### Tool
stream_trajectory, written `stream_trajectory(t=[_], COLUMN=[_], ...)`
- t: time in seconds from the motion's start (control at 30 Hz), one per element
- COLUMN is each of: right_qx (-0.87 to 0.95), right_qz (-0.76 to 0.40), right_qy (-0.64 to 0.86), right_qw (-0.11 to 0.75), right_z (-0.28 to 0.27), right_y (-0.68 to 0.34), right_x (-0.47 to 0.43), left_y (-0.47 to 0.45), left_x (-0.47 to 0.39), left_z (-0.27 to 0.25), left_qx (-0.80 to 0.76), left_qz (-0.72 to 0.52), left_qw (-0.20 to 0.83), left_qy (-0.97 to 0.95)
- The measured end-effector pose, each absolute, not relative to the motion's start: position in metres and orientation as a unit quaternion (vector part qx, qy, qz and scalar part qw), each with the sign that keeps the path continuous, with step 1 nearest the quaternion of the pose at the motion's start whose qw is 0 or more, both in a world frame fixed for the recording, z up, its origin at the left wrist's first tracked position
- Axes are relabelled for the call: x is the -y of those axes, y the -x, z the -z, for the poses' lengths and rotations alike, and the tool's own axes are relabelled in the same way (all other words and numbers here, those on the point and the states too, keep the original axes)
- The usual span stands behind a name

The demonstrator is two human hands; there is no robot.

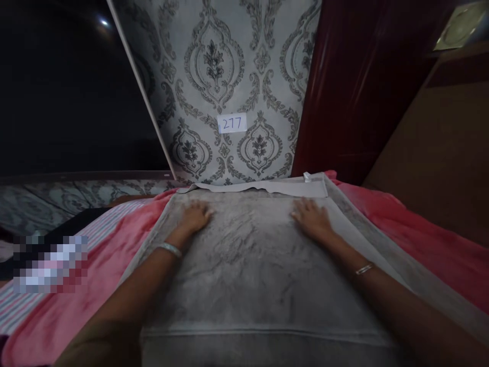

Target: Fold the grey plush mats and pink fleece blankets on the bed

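A grey plush blanket (244, 265) lies spread out in front of me, with layers showing along its right side and a seam crossing near the bottom. My left hand (195, 215) rests palm down on its far left part, fingers spread. On the far right part lies my right hand (311, 216), also flat with the fingers apart and slightly blurred. Neither hand grips anything. Along the far edge runs a lighter grey turned-over strip (290, 187) with a small white tag (307, 177).
Underneath is a pink-red blanket (385, 209), showing on both sides. A striped cloth (130, 208) lies to the left. Beyond stand a patterned wall (260, 66) with a paper marked 277 (232, 123), a dark screen (76, 92) and a dark red panel (344, 92).
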State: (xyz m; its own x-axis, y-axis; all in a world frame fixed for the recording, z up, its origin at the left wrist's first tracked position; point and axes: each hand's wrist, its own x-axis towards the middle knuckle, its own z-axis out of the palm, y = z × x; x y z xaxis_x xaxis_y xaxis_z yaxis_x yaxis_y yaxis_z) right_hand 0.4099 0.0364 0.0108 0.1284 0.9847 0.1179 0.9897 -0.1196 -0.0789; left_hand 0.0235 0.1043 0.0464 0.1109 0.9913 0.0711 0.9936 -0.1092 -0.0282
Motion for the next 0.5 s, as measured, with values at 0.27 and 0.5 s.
stream_trajectory(t=[0.27,0.5], right_qx=[0.812,0.736], right_qz=[-0.033,0.0], right_qy=[0.579,0.675], right_qw=[0.068,0.052], right_z=[0.017,0.026], right_y=[-0.33,-0.416], right_x=[0.035,0.058], left_y=[-0.102,-0.059], left_x=[0.01,0.025], left_z=[0.006,0.0], left_qx=[0.356,0.439], left_qz=[0.045,0.037], left_qw=[-0.061,-0.023], left_qy=[0.931,0.897])
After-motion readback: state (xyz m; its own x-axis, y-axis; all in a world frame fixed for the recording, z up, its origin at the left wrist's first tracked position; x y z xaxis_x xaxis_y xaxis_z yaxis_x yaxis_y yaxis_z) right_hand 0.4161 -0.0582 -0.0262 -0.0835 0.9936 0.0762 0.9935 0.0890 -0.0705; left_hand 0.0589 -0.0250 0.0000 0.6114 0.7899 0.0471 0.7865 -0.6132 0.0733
